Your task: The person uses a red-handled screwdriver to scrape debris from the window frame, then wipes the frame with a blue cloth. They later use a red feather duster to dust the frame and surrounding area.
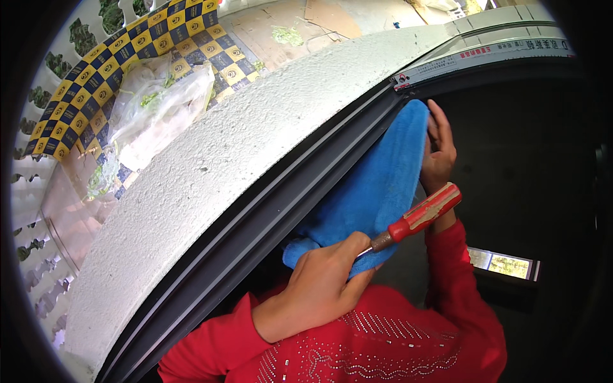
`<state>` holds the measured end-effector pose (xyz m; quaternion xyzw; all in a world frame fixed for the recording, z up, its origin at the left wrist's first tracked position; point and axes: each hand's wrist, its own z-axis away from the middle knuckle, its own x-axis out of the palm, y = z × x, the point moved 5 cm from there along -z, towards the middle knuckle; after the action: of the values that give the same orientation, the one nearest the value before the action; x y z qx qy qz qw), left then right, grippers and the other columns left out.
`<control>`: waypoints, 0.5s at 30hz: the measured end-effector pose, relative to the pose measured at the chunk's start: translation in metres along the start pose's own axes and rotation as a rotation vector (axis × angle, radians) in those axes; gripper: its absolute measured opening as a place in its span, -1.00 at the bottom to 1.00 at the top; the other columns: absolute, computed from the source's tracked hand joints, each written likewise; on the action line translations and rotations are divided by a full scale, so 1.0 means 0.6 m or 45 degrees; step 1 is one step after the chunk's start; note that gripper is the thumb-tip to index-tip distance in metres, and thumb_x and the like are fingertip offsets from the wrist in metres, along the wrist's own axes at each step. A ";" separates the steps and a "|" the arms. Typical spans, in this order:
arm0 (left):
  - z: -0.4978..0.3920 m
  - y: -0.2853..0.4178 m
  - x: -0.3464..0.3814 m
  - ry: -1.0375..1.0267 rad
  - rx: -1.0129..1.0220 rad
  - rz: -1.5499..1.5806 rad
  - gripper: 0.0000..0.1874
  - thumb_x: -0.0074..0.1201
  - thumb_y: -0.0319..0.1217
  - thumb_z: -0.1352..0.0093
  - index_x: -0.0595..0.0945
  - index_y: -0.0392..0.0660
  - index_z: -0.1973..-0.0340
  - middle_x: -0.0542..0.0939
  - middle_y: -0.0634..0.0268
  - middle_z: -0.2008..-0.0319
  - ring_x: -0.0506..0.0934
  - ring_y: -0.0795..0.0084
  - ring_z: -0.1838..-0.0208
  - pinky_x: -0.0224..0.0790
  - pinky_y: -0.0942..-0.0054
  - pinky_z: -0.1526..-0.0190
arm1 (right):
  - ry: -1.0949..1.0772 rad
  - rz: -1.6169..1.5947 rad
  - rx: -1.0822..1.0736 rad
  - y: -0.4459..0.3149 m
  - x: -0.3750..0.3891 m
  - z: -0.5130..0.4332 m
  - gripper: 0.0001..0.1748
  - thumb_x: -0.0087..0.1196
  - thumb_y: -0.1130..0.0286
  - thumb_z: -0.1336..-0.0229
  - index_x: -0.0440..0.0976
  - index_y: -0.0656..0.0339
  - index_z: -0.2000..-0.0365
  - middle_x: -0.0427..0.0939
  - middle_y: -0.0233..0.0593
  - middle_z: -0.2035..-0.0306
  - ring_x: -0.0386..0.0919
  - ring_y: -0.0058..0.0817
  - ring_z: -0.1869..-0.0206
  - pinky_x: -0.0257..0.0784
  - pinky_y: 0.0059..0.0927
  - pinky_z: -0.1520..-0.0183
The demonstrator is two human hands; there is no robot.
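My left hand (pixel 322 282) grips the bunched lower end of a blue plush cloth (pixel 368 191) together with the metal shaft of a screwdriver. The screwdriver's worn red handle (pixel 425 213) sticks out up and to the right, across the cloth's edge. My right hand (pixel 439 151) is at the cloth's upper right edge, fingers pointing up; its thumb and palm are partly hidden. Between my hands the cloth stretches alongside a dark metal window-frame track (pixel 268 215) with raised rails. The cloth's tip reaches close to the frame's corner (pixel 407 93).
A rough white sill (pixel 191 177) curves outside the track. Beyond it lie a crumpled clear plastic bag (pixel 160 110) and a blue-and-yellow checkered sheet (pixel 86 105), beside a white balustrade (pixel 36 191). A printed film strip (pixel 479 60) covers the adjoining frame. A bright reflective panel (pixel 507 265) shows at right.
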<state>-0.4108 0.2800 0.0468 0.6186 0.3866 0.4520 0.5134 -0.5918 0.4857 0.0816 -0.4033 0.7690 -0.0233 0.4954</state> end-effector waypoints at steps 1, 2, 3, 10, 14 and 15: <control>0.001 0.001 -0.003 0.009 0.015 0.007 -0.81 0.15 -0.50 -0.38 0.59 -0.22 0.10 0.61 0.15 0.53 0.64 0.29 0.54 0.39 0.40 0.47 | -0.151 0.181 -0.035 -0.006 0.016 -0.007 -0.51 0.20 0.39 -0.34 0.44 0.32 -0.21 0.66 0.02 -0.01 0.70 -0.27 -0.01 0.58 -0.35 -0.09; 0.003 0.002 -0.005 0.008 0.018 0.012 -0.81 0.15 -0.50 -0.39 0.59 -0.22 0.10 0.61 0.15 0.53 0.64 0.29 0.54 0.39 0.40 0.48 | -0.229 0.324 -0.169 -0.016 0.030 -0.014 -0.52 0.23 0.38 -0.29 0.48 0.31 -0.17 0.66 0.03 0.01 0.69 -0.20 -0.01 0.57 -0.32 -0.08; 0.006 0.003 -0.008 0.004 0.009 0.025 -0.81 0.15 -0.50 -0.40 0.59 -0.22 0.09 0.61 0.15 0.53 0.63 0.29 0.54 0.39 0.40 0.48 | -0.331 0.464 -0.312 -0.024 0.045 -0.016 -0.53 0.26 0.38 -0.25 0.51 0.29 -0.13 0.66 0.03 0.03 0.68 -0.13 -0.01 0.56 -0.30 -0.08; 0.035 -0.024 -0.047 -0.001 0.017 0.082 -0.80 0.21 -0.42 -0.44 0.53 -0.21 0.12 0.58 0.10 0.51 0.61 0.16 0.57 0.34 0.34 0.53 | -0.479 0.577 -0.390 -0.044 0.063 -0.024 -0.52 0.20 0.49 -0.17 0.52 0.34 -0.13 0.65 0.03 0.06 0.66 -0.08 0.04 0.56 -0.27 -0.02; 0.047 -0.056 -0.063 -0.017 0.090 0.237 -0.73 0.24 -0.43 -0.38 0.48 -0.22 0.12 0.59 0.00 0.33 0.63 -0.07 0.35 0.44 0.19 0.34 | -0.515 0.644 -0.366 -0.055 0.076 -0.022 -0.53 0.12 0.53 -0.21 0.50 0.38 -0.15 0.64 0.10 0.02 0.66 -0.06 0.02 0.55 -0.26 -0.06; 0.050 -0.063 -0.061 -0.054 0.085 0.261 -0.72 0.24 -0.44 -0.37 0.47 -0.23 0.12 0.59 -0.02 0.29 0.63 -0.09 0.30 0.45 0.17 0.30 | -0.533 0.656 -0.339 -0.056 0.079 -0.022 -0.53 0.10 0.53 -0.21 0.49 0.38 -0.15 0.63 0.11 0.01 0.66 -0.06 0.01 0.55 -0.26 -0.07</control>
<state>-0.3936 0.2437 0.0018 0.6810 0.3252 0.4759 0.4517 -0.5907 0.4277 0.0677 -0.2533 0.7236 0.2859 0.5749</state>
